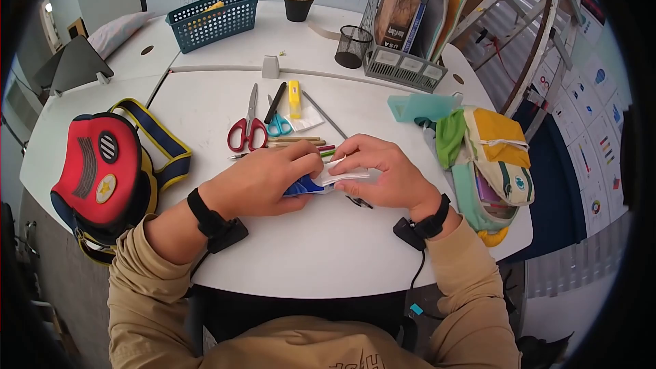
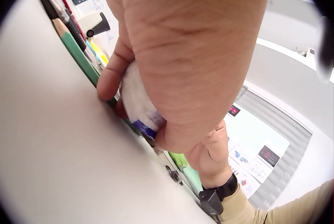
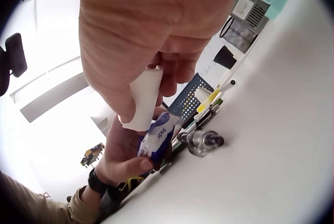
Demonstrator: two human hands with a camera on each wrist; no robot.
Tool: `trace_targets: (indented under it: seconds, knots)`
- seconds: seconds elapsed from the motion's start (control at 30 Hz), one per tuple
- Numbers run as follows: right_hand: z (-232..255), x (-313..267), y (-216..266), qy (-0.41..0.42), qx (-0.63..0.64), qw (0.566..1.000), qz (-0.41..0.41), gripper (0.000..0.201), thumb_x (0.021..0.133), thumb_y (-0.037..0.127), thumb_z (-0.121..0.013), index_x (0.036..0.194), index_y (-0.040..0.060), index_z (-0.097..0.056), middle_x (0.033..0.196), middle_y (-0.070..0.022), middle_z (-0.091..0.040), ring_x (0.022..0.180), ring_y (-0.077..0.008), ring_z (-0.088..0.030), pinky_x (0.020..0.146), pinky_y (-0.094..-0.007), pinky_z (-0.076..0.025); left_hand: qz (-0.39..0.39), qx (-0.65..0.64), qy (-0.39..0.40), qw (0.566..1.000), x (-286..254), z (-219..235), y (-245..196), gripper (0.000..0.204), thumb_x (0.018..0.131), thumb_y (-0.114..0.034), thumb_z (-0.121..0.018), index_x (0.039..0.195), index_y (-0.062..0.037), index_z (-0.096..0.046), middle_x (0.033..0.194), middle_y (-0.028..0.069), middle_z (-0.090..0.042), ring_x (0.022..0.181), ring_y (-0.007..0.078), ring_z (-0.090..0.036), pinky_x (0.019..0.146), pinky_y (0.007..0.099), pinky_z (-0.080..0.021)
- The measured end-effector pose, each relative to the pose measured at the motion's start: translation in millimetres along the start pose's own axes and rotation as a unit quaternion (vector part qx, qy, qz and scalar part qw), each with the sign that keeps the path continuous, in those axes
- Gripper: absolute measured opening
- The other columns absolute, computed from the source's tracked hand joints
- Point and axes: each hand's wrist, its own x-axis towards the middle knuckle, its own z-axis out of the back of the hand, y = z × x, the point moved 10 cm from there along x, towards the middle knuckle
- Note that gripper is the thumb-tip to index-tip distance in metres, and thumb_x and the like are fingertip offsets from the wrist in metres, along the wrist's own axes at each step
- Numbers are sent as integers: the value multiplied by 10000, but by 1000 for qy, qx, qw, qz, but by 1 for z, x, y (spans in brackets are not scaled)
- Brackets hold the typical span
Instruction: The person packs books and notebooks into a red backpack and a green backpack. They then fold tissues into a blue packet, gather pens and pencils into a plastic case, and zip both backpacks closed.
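Observation:
A blue and white plastic packet is held by the left hand, whose fingers curl round it; its printed face shows in the right wrist view. Between thumb and fingers, the right hand pinches a folded white piece, perhaps tissue, at the packet's right end. Both hands are close together above the table's front middle. Pens and pencils lie just beyond the left hand. A clear pen-like item lies under the right hand.
Red scissors, blue scissors and a yellow highlighter lie beyond the hands. A red bag stands left, a pencil-filled pouch-like bag right. Behind are a basket, plant pot, mesh cup and book rack.

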Motion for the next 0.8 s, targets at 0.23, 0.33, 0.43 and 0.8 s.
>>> trace_targets:
  seconds: [0.23,0.33,0.43,0.8]
  knots:
    - [-11,-1,4,-8,7,1000,13,269,925,50,-906,1192,80,-894,1284,-103,-768,1173,-280,-770,1040,-386,-617,-10,-32,4,999,1,-2,-1,411,921,-179,-885,1235,-88,-637,1323,145,-681,1139,416,-742,930,480,-636]
    - [-9,-1,7,-17,-13,1000,19,278,922,52,-908,1197,94,-900,1293,-106,-769,1207,-289,-762,1067,-400,-613,-22,-50,7,999,1,-5,0,401,927,-176,-883,1228,-80,-637,1311,150,-674,1143,422,-737,946,477,-631]
    - [-9,-1,11,-14,-37,999,32,278,925,64,-913,1200,104,-903,1295,-109,-769,1226,-302,-753,1080,-413,-608,-24,-68,3,997,0,-6,-1,384,938,-171,-875,1220,-75,-632,1304,156,-666,1138,422,-731,953,471,-624]
    - [-14,0,10,-8,-28,999,41,271,924,56,-916,1194,58,-884,1283,-124,-765,1201,-318,-761,1064,-405,-617,-29,-93,32,995,-3,-12,1,343,944,-158,-864,1182,-95,-625,1349,151,-629,1167,411,-713,986,472,-607]
